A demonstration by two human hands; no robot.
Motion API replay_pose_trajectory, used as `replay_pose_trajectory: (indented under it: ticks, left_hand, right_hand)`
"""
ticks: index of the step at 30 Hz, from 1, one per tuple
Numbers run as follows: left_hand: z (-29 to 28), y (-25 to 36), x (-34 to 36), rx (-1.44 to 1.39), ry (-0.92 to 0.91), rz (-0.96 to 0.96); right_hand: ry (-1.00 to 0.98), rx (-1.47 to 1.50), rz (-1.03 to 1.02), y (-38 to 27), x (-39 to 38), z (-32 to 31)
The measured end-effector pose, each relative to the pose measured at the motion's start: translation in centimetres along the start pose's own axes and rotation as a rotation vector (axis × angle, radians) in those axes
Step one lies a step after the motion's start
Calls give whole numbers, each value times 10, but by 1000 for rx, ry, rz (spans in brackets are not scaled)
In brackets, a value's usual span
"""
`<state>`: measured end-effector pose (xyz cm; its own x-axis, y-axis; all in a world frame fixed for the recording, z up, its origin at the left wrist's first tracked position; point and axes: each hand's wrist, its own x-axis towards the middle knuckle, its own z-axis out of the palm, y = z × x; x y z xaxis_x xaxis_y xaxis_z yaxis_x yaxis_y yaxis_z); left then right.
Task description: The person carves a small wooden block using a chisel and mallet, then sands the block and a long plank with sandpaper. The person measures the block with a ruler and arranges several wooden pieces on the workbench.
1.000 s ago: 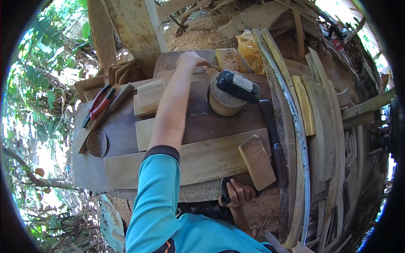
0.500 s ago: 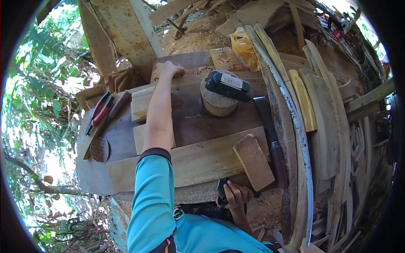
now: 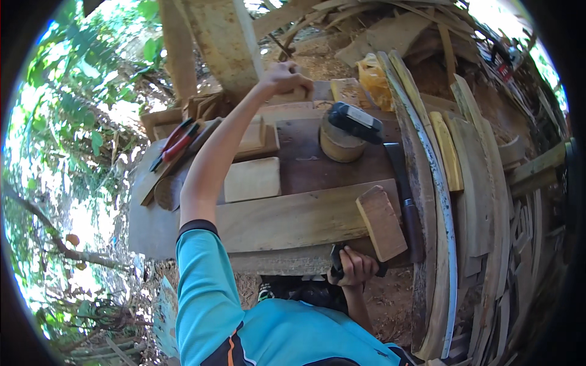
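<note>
My left hand [image 3: 285,80] reaches over the far edge of the bench, its fingers bent down and closed by a light piece of wood [image 3: 296,95]; whether it grips that wood is hard to see. Close to my body, my right hand [image 3: 357,266] is wrapped round a black tool [image 3: 337,261], mostly hidden by the fingers. Just beyond it a brown wood block [image 3: 381,222] lies slanted across a long plank [image 3: 293,218]. A pale block [image 3: 252,179] rests behind the plank. Further back, a black case-like object with a label [image 3: 355,122] sits on a round wooden stump [image 3: 340,144].
Red-handled pliers [image 3: 178,145] and a round wooden disc [image 3: 166,194] lie at the bench's left. A dark-handled blade [image 3: 412,229] lies along the right, beside long curved boards [image 3: 441,201]. A yellow plastic bag [image 3: 375,80] is at the back. A post [image 3: 226,46] rises at the far left.
My left hand has lifted off the bench's back edge and moved further away, its fingers now bent down. The view has shifted, while my right hand keeps its hold on the black tool.
</note>
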<state>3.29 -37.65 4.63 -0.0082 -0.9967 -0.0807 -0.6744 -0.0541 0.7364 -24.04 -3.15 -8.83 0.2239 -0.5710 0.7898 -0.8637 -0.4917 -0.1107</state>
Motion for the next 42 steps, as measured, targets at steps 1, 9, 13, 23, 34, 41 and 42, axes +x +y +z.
replay_pose_trajectory:
  ticks: [1,9,13,23,34,41,42]
  left_hand:
    - [2,19,-23,-92,-42,42]
    - [23,26,-154,257,-136,501]
    - [45,25,-170,417,-207,633]
    - [47,21,-161,519,-332,494]
    - [23,12,-179,-824,-59,92]
    - [-7,-27,-257,-280,-22,380]
    - [-12,-33,-273,-118,-75,406]
  right_hand:
    - [-5,-12,10,1,1,0]
    - [12,31,18,-3,7,-1]
    - [15,42,31,-4,9,-3]
    - [45,80,22,-3,8,-1]
    - [58,91,24,-3,8,0]
    - [-25,543,275,-18,44,-29]
    - [-16,718,398,-23,51,-30]
